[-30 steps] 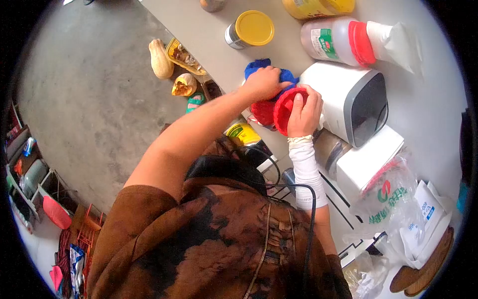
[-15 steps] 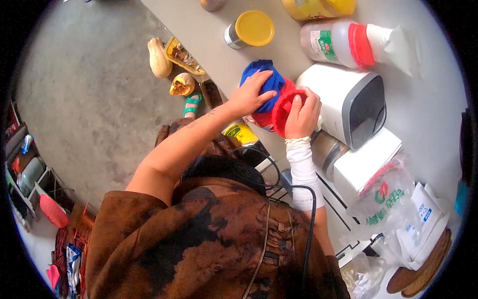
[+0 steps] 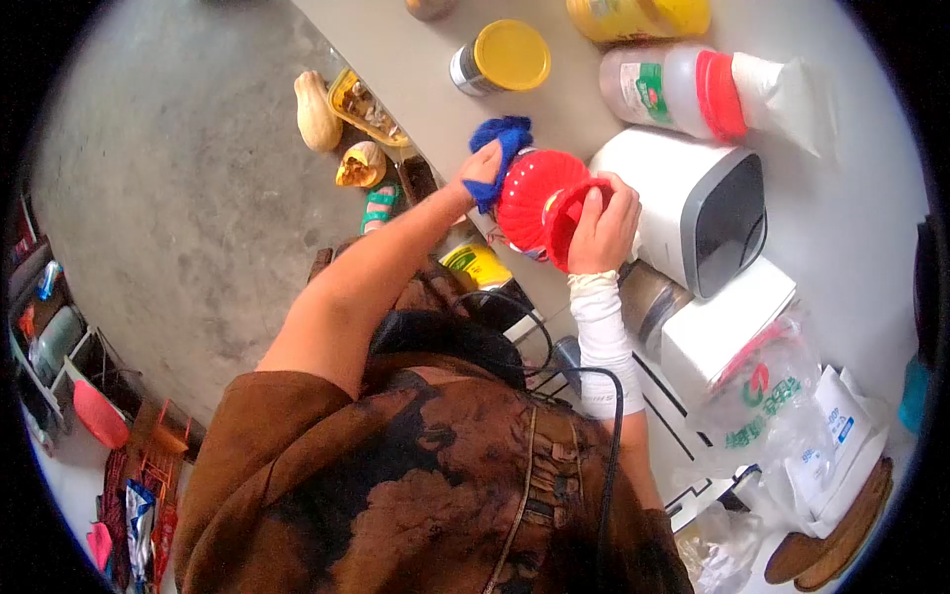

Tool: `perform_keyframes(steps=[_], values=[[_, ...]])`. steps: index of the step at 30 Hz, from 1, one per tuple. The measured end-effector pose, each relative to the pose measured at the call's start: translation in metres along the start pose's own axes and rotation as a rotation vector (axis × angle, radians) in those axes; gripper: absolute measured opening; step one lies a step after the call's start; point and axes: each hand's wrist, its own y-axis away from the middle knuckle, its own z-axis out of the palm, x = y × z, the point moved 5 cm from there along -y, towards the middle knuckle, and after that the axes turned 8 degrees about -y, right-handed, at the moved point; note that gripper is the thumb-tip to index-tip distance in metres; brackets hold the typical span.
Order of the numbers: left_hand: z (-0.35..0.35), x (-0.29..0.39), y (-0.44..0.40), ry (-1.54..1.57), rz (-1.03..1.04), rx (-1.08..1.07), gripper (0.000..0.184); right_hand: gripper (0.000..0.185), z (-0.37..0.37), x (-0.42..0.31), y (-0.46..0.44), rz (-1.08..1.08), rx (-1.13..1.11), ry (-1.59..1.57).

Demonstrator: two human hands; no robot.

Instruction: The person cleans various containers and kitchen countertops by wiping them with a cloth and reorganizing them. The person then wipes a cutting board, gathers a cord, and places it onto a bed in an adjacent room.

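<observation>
A glossy red ribbed vase-like object [image 3: 534, 196] with a flared, scalloped rim lies tilted at the table edge. My right hand [image 3: 602, 230], above a white sleeve, is closed on the rim, thumb on the near side. At the vase's other end, my left hand [image 3: 482, 170] is wrapped in a blue cloth [image 3: 510, 137] and closed on it, beside the red surface. The cloth partly hides the left fingers.
On the table [image 3: 396, 49] are a yellow-lidded can [image 3: 510, 56], a red-capped jar [image 3: 653, 87] and a white appliance [image 3: 653, 188]. Plastic bags [image 3: 762, 396] lie at the right. Squashes [image 3: 317, 114] and a yellow basket [image 3: 346, 94] are on the floor.
My left hand has slid left with the blue cloth, off the top of the red vase, which now shows more of its ribbed side. My right hand has kept its hold on the rim.
</observation>
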Motion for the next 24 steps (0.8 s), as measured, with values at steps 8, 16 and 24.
perform_keyframes(steps=[8,16,24], values=[[0.004,0.073,0.045,-0.021,0.055,0.116,0.045,0.025,-0.001,-0.001,0.004,-0.018,0.023,0.021],[0.026,-0.021,0.04,0.322,-0.321,0.159,0.051,0.025,-0.001,-0.002,0.004,-0.04,0.012,0.012],[-0.001,0.111,0.002,-0.392,0.14,-0.018,0.042,0.025,-0.002,-0.004,0.003,-0.082,0.012,-0.034]])
